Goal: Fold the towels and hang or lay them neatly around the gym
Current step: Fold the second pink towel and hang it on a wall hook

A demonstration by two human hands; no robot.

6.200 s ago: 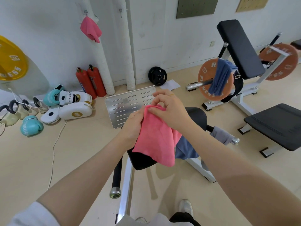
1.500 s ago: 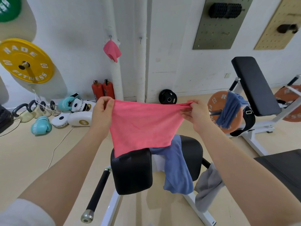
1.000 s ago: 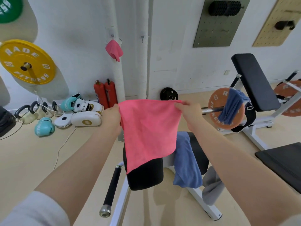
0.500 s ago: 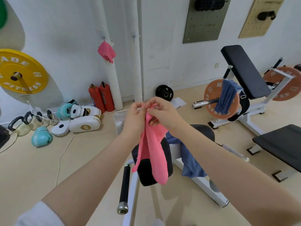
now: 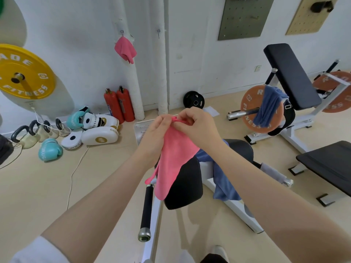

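A pink towel (image 5: 173, 160) hangs folded in half from both my hands, in front of me. My left hand (image 5: 155, 133) and my right hand (image 5: 197, 126) pinch its top corners together, touching each other. Below it stands the black pad (image 5: 187, 185) of a white exercise machine. A blue towel (image 5: 220, 179) is draped over that machine, partly hidden by my right arm. Another pink towel (image 5: 125, 49) hangs from a hook on the white pipe. A second blue towel (image 5: 267, 105) hangs over an orange weight plate (image 5: 250, 118).
Two red fire extinguishers (image 5: 118, 104), boxing gloves and pads (image 5: 95, 130) and kettlebells (image 5: 28, 134) line the left wall. A yellow plate (image 5: 22, 73) hangs there. A black inclined bench (image 5: 290, 74) and a flat bench (image 5: 330, 164) stand right. A cable (image 5: 74, 171) crosses the floor.
The towel was stretched wide between my hands; my hands have come together, folding it in half so that it hangs down narrow.
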